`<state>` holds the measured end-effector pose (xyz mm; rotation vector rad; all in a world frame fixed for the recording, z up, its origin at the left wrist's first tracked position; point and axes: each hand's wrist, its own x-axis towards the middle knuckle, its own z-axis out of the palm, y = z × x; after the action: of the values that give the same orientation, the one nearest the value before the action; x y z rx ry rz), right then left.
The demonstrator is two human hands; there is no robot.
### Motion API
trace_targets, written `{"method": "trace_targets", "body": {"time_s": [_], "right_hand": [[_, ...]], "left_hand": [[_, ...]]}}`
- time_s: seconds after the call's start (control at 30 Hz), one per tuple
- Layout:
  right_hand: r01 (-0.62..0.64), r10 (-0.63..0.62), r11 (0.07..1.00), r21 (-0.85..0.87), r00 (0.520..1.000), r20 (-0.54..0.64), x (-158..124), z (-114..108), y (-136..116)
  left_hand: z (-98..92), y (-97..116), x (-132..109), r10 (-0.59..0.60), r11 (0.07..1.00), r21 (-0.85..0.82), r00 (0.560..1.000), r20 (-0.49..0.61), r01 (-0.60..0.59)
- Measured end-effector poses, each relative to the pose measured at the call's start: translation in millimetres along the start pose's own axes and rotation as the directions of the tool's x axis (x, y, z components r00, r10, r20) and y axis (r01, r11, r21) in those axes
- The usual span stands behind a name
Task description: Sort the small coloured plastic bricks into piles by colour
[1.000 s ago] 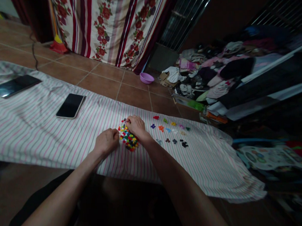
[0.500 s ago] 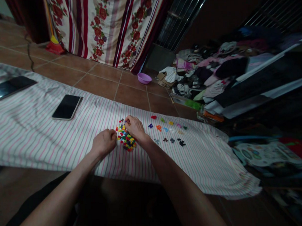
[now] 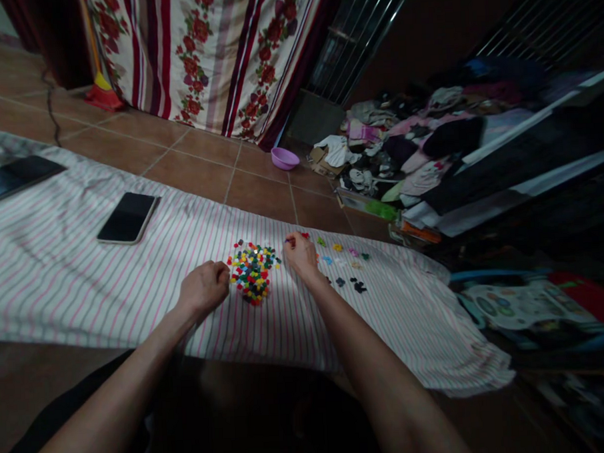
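Striped cloth [image 3: 149, 280] lies under a loose pile of small coloured pieces [image 3: 251, 272], mostly red, yellow, green and white. Just left of the pile my left hand [image 3: 204, 286] rests on the cloth, fingers curled; whether anything is inside them is hidden. My right hand [image 3: 301, 254] is over the left end of the sorted clusters, its fingertips pinched on a small dark blue piece [image 3: 287, 241]. Beyond it are small same-colour clusters, among them yellow pieces [image 3: 337, 247], light blue pieces [image 3: 327, 259] and black pieces [image 3: 358, 285]. My right hand covers some clusters.
A phone [image 3: 128, 218] and a larger dark tablet-like device [image 3: 19, 177] lie on the cloth at left. On the tiled floor beyond are a purple basin [image 3: 285, 158] and a red dustpan [image 3: 103, 98]. Heaped clothes [image 3: 403, 145] fill the right side.
My right hand has moved right, from the mixed pile to the sorted clusters, uncovering the pile's upper right. My left hand has stayed beside the pile. The view has shifted slightly.
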<state>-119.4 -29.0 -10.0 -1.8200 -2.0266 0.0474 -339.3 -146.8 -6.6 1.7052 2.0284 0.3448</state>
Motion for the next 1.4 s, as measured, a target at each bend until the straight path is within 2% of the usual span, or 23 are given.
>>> {"method": "trace_targets", "body": {"time_s": [0.2,0.47,0.7,0.87,1.07,1.4], "right_hand": [[-0.045,0.046,0.995,-0.094,0.999,0.004,-1.1,-13.0,29.2],[-0.127,0.132,0.981,-0.150,0.991,0.021,-14.2,-9.0,38.7],[-0.065,0.065,0.996,-0.067,0.998,0.001,-15.9,5.5,41.7],[-0.029,0.028,0.999,-0.044,0.999,-0.024,-15.0,14.1,44.7],[-0.010,0.010,1.000,-0.018,1.000,-0.020,-16.2,18.5,47.8],[0.025,-0.025,0.999,-0.021,1.000,0.017,-14.1,22.9,52.8]], "left_hand": [[0.1,0.4,0.2,-0.001,1.000,0.002,1.000,-0.014,0.001],[0.4,1.6,-1.5,-0.004,1.000,0.010,1.000,-0.025,0.004],[-2.0,2.1,-2.2,0.013,1.000,0.014,1.000,-0.003,-0.013],[-0.4,0.9,-1.4,0.013,1.000,0.018,1.000,-0.029,-0.012],[-2.2,0.3,-1.1,0.025,1.000,0.008,1.000,-0.005,-0.025],[-0.8,0.1,-1.9,0.030,1.000,-0.006,0.999,-0.027,-0.030]]}}
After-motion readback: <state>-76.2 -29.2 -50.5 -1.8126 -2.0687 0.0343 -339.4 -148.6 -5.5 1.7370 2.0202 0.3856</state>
